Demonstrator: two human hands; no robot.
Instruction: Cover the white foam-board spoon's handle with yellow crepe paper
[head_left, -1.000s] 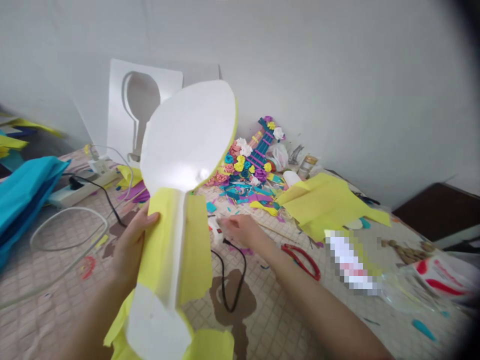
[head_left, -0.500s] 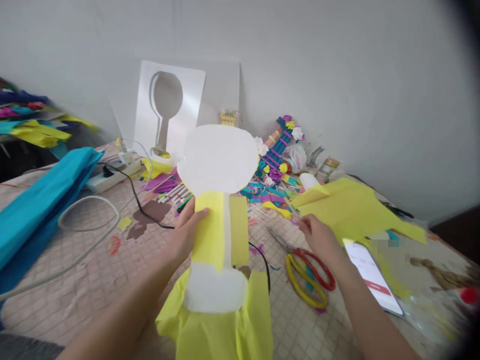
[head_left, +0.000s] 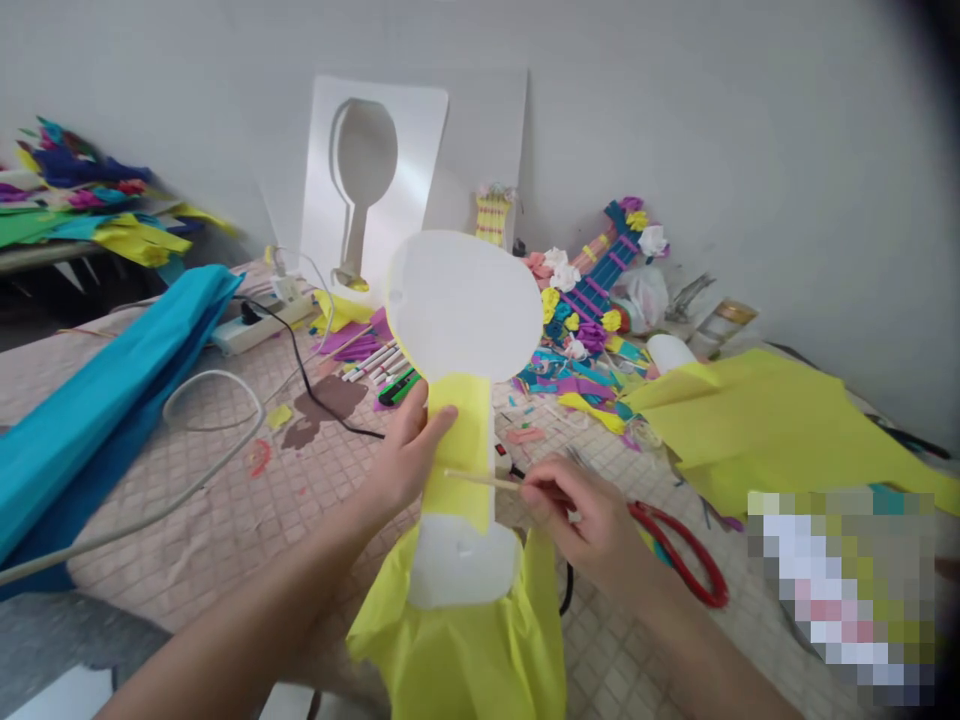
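A white foam cut-out [head_left: 463, 310] shaped like a round head on a narrow neck stands upright in front of me. Yellow tissue paper [head_left: 459, 640] is wrapped around its neck and hangs below its base. My left hand [head_left: 409, 455] grips the neck from the left, fingers on the yellow wrap. My right hand [head_left: 581, 515] is closed in a pinch on a thin wooden stick [head_left: 480, 480], whose tip lies across the neck.
Red-handled scissors [head_left: 679, 560] lie right of my right hand. A yellow sheet [head_left: 780, 425] sits at the right, blue paper [head_left: 105, 400] at the left. A white template board [head_left: 375, 180] leans on the wall beside craft flowers [head_left: 592, 300], markers [head_left: 375, 360], a power strip [head_left: 255, 325] and cables.
My right hand left the area by the scissors, took a thin stick and brought it to the cut-out's neck. The cut-out stayed upright in my left hand while the view shifted left.
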